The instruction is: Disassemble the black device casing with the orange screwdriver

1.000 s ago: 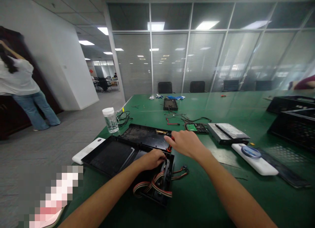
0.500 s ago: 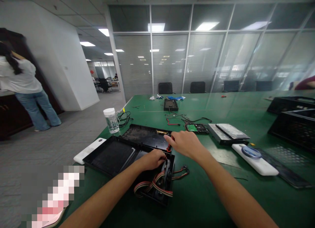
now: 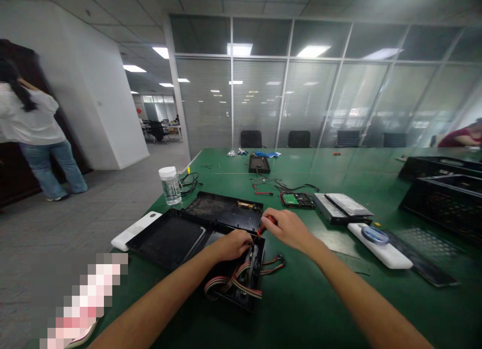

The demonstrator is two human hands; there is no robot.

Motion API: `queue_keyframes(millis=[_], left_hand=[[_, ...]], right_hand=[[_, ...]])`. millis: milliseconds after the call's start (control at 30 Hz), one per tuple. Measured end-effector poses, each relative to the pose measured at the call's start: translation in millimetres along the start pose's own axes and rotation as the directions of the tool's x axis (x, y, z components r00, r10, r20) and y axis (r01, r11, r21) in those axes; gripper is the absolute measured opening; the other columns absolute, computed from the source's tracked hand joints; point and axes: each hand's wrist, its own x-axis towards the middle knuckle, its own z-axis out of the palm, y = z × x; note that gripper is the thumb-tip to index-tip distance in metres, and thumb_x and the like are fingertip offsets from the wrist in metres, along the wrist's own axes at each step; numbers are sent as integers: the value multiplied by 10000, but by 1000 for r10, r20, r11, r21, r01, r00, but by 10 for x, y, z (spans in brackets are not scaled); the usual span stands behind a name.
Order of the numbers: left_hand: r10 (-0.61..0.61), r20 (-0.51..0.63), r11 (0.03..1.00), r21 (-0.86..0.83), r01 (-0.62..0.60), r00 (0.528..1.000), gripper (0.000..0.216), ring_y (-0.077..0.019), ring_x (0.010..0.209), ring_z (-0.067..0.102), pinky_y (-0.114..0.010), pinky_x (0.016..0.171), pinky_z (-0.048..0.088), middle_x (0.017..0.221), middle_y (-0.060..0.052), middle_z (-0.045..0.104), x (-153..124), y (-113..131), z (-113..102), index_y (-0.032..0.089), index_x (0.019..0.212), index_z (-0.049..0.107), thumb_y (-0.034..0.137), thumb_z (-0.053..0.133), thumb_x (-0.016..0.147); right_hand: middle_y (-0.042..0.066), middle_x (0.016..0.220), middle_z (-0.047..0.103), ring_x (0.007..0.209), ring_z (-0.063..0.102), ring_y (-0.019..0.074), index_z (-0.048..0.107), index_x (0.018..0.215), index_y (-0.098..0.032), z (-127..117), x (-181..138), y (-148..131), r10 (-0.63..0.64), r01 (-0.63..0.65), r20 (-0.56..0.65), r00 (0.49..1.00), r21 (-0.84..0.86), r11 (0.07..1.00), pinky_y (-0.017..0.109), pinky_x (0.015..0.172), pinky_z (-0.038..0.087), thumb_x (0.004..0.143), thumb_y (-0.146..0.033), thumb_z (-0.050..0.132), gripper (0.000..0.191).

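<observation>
A: Where does the view look from?
B: From the person's head, above the near side of the green bench [image 3: 301,309], facing forward and down
A: How near is the work?
B: Quite near: both forearms [image 3: 354,283] run in from the bottom edge, and the open black case [image 3: 165,238] sits below the middle
A: And the reach of it?
B: Wide, all across the bench to the glass partition [image 3: 259,98] behind, with grey floor [image 3: 113,203] at the left and a strip of ceiling [image 3: 207,0] along the top
</observation>
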Motion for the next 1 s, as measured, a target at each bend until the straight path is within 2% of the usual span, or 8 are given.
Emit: queue_keyframes(millis=[67,167,267,367,500,700,833,1000], left_hand=[[11,-3,1000,3,-11,1000,150,-150,848,553,-230,784,406,899,-40,619,1,-11,-28,155,912,604,168,484,822],[13,-3,1000,14,-13,1000,156,-151,873,556,-231,818,394,917,-44,631,4,-81,-154,152,917,624,183,511,814],[-31,43,999,45,29,999,160,-138,844,572,-211,805,397,902,-32,651,-33,-235,-348,162,909,647,190,541,792],[-169,154,980,129,149,974,140,-131,774,592,-190,728,419,830,-21,669,-129,-431,-491,177,846,673,170,579,742],[-356,250,925,234,300,900,119,-141,732,607,-183,665,429,747,-11,671,-255,-594,-516,193,759,688,164,650,650],[-346,290,932,212,293,892,240,-155,712,603,-196,619,427,767,-27,668,-261,-495,-622,202,858,681,342,652,665],[-304,197,935,247,253,932,256,-154,762,598,-203,683,422,824,-36,668,-147,-485,-805,200,945,656,344,524,780],[-252,172,949,238,208,952,217,-152,858,586,-202,750,416,918,-36,657,171,-645,-799,191,937,657,247,528,772]], right_hand=[[-9,617,546,582,493,120,578,739,-188,94,-150,239,130,-91,-96,987,336,938,228,557,337,823,-434,420,304],[-59,491,416,392,330,73,546,761,-187,331,-385,557,502,-216,-53,863,861,461,193,382,250,803,-481,422,322],[-47,572,488,398,337,49,562,861,-186,549,-542,688,586,-183,139,798,983,16,163,345,244,735,-443,565,286],[-7,795,572,549,474,57,566,931,-194,650,-582,617,503,-165,191,843,982,-97,161,448,380,644,-311,698,337],[-31,769,528,554,475,59,524,785,-193,629,-622,308,331,-178,158,930,984,30,181,487,393,643,-268,692,232],[62,997,591,839,573,171,566,950,-191,571,-1069,-350,-187,107,186,965,375,921,289,721,446,838,-346,456,220],[105,1209,514,901,584,225,378,1272,-206,712,-1333,-521,-250,292,288,924,-111,950,299,681,472,759,-301,566,554],[36,942,618,739,619,191,490,1128,-263,750,-1460,-406,-201,258,212,956,-287,923,254,568,464,756,-299,590,387]])
